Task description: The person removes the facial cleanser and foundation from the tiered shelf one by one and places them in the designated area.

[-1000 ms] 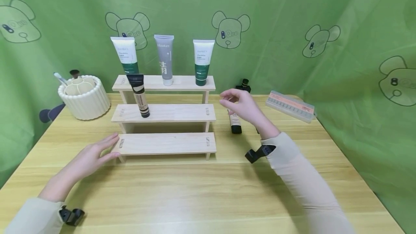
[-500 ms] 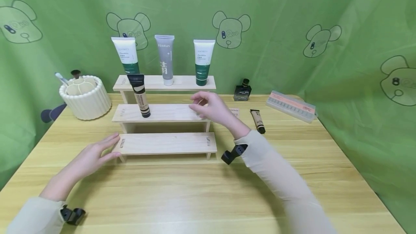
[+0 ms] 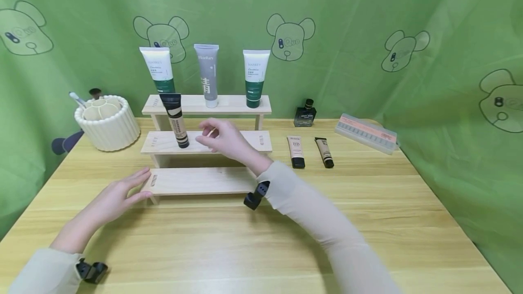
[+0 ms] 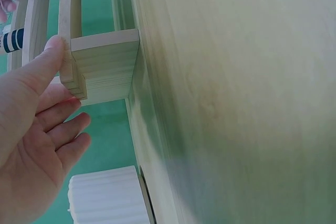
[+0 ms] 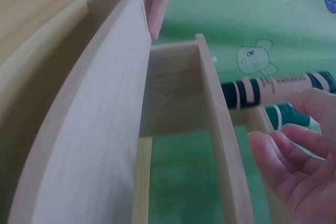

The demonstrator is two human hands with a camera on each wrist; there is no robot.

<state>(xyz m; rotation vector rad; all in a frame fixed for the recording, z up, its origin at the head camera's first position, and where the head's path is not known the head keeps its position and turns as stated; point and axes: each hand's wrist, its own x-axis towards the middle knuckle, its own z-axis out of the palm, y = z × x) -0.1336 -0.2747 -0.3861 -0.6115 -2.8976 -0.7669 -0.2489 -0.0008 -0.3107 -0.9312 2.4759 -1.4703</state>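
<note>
A three-step wooden display shelf (image 3: 196,181) stands on the table. At the left end of its lowest step, my left hand (image 3: 116,198) pinches the board; in the left wrist view the thumb (image 4: 46,66) lies on one side and the index finger on the other. My right hand (image 3: 229,139) hovers over the middle step with loosely bent fingers, holding nothing. Left of it, a black-and-beige squeeze tube (image 3: 177,121) stands upright on its cap. In the right wrist view the fingers are apart, close to this tube (image 5: 281,88).
On the top step stand two white-and-green tubes (image 3: 255,74) and a grey tube (image 3: 207,74). A BB cream tube (image 3: 296,150) and a small beige tube (image 3: 324,151) lie to the right, near a perfume bottle (image 3: 304,115), a clear case (image 3: 365,134) and, leftward, a white brush holder (image 3: 108,126).
My right hand has swept left from above the tubes on the table, across to the middle step near the black-and-beige tube. The left hand has stayed at the shelf's end.
</note>
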